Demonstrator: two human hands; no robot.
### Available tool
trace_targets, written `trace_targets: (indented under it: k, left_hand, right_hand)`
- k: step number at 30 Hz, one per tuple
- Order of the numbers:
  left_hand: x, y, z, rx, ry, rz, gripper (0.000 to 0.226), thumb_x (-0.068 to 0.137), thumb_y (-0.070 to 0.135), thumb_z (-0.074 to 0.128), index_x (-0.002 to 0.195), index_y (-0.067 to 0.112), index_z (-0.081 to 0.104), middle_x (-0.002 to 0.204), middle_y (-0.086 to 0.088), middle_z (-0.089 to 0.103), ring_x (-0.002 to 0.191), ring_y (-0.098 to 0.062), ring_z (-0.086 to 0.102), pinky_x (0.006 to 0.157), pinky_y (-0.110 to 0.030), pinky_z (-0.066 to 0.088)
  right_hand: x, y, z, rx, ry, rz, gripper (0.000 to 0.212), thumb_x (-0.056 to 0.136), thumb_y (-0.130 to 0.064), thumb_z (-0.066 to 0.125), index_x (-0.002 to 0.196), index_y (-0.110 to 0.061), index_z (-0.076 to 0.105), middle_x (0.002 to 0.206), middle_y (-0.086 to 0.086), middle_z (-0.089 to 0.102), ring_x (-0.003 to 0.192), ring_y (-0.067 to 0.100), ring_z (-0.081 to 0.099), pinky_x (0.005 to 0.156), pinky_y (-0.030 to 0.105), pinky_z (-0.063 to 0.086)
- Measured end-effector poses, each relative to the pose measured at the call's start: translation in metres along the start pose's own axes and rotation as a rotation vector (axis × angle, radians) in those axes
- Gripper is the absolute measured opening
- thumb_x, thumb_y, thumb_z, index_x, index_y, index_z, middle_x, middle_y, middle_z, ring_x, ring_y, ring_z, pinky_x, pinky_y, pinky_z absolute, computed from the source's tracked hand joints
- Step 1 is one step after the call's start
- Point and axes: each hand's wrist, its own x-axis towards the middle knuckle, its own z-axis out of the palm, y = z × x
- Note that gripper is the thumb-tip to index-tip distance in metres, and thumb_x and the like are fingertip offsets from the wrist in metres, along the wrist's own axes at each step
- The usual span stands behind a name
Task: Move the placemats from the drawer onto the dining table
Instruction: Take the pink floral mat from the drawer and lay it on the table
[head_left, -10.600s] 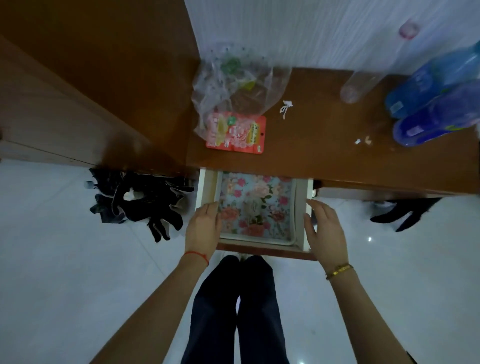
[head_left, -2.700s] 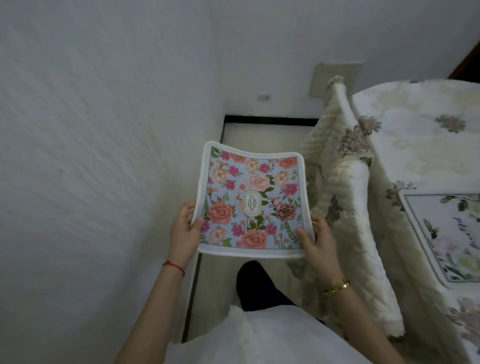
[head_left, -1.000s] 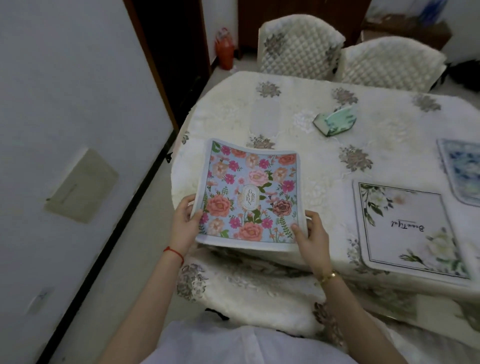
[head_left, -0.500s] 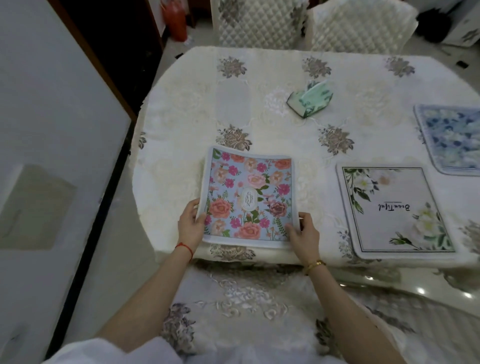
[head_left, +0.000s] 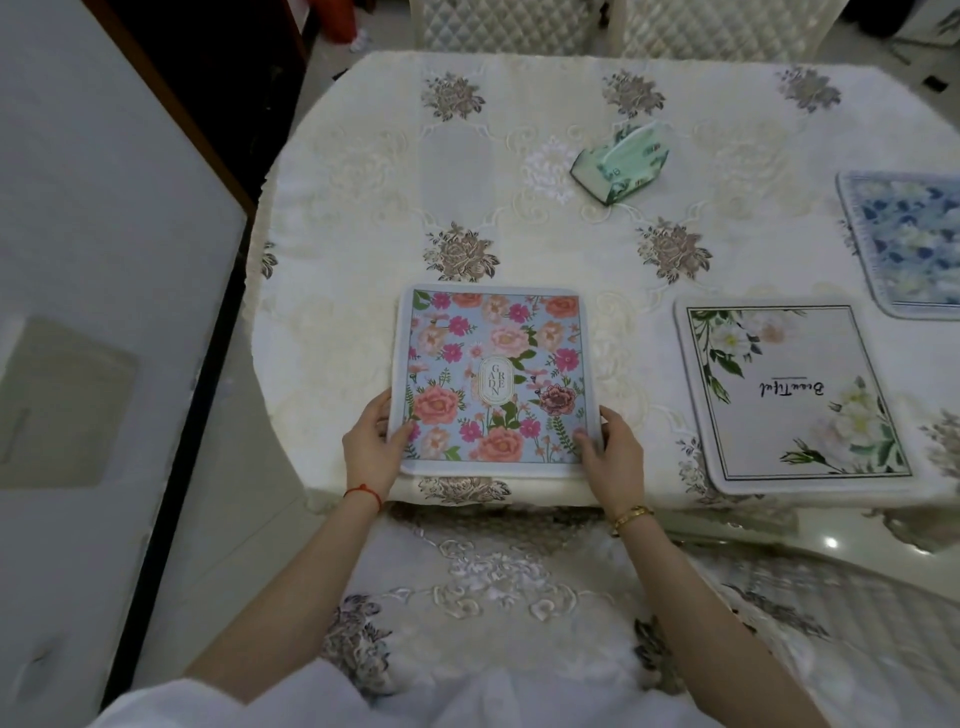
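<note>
I have the mat (head_left: 493, 374) lying flat on the table (head_left: 363, 208) between my hands, its long axis running away from me, left hand (head_left: 371, 447) and right hand (head_left: 613, 452) each pinching a near corner, equally close, ready to let go.

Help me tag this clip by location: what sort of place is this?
Most likely a home dining room: a table under an embroidered tablecloth, quilted chairs behind it, and floral placemats set out.
</note>
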Motion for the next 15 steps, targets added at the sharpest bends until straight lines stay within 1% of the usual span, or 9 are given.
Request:
trace_targets:
  k: [3, 7, 11, 13, 15]
  left_hand:
    - [0.001, -0.0016, 0.0012, -0.008, 0.008, 0.002, 0.053, 0.084, 0.007, 0.069, 0.133, 0.019, 0.053, 0.101, 0.003, 0.066, 0.082, -0.003, 0.062, 0.071, -0.008, 0.048]
    - [0.0017, -0.0048, 0.0017, -0.025, 0.005, 0.005, 0.054, 0.084, 0.007, 0.069, 0.134, 0.019, 0.053, 0.103, 0.003, 0.066, 0.085, -0.008, 0.064, 0.072, -0.006, 0.049]
    - [0.0037, -0.0074, 0.0005, -0.013, -0.003, 0.01, 0.055, 0.084, 0.006, 0.069, 0.135, 0.02, 0.053, 0.106, 0.001, 0.068, 0.09, -0.013, 0.066, 0.074, -0.008, 0.049]
    - [0.005, -0.0082, 0.0001, 0.006, -0.008, 0.013, 0.055, 0.084, 0.006, 0.069, 0.135, 0.02, 0.053, 0.108, 0.0, 0.069, 0.091, -0.015, 0.066, 0.077, -0.012, 0.051]
    - [0.0056, -0.0084, -0.0003, 0.015, -0.009, 0.018, 0.055, 0.083, 0.006, 0.069, 0.135, 0.019, 0.053, 0.111, -0.003, 0.069, 0.092, -0.017, 0.066, 0.083, -0.022, 0.054]
  right_hand:
    - [0.001, 0.0001, 0.0006, -0.014, -0.001, -0.009, 0.041, 0.092, -0.029, 0.061, 0.128, -0.012, 0.051, 0.11, 0.009, 0.064, 0.098, 0.025, 0.063, 0.085, 0.045, 0.054]
    - [0.0004, 0.0012, 0.0022, -0.009, -0.001, -0.009, 0.039, 0.092, -0.029, 0.061, 0.127, -0.014, 0.052, 0.109, 0.007, 0.064, 0.098, 0.024, 0.063, 0.085, 0.044, 0.054]
    - [-0.001, 0.0006, 0.0021, -0.001, 0.015, -0.024, 0.037, 0.093, -0.027, 0.061, 0.125, -0.013, 0.052, 0.106, 0.008, 0.064, 0.095, 0.025, 0.062, 0.083, 0.04, 0.054]
    - [-0.0014, -0.0003, 0.0014, 0.002, 0.014, -0.021, 0.036, 0.093, -0.026, 0.061, 0.125, -0.013, 0.053, 0.104, 0.008, 0.065, 0.093, 0.025, 0.063, 0.081, 0.04, 0.054]
    - [-0.0014, -0.0017, 0.001, 0.003, 0.006, -0.013, 0.036, 0.092, -0.027, 0.061, 0.125, -0.013, 0.053, 0.105, 0.008, 0.065, 0.093, 0.024, 0.063, 0.081, 0.041, 0.055]
